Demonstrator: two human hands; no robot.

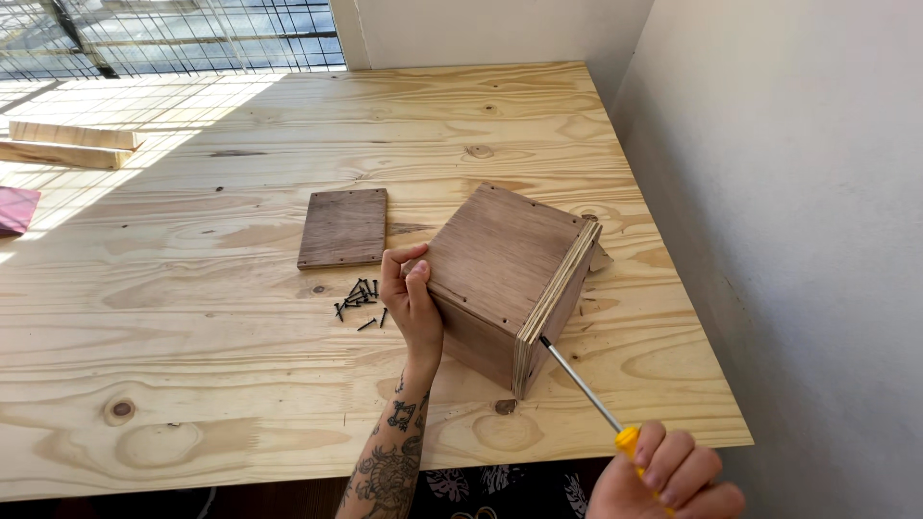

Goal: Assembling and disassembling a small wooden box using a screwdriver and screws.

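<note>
Your left hand [411, 300] is gripping the wooden box [510, 279] on the table [192, 365].
Your right hand [668, 476] is closing around the screwdriver [588, 389], its tip touching the box's edge; loose screws [358, 300] and a flat panel [343, 228] are lying nearby.

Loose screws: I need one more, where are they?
The loose screws lie mid-table, below the flat plywood panel and just left of the left hand.

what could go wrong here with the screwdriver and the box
The screwdriver meets the edge of the tilted wooden box at a slant; its tip may slip off. The left hand alone braces the box, so it could shift or tip. The loose screws beside that hand could scatter.
</note>
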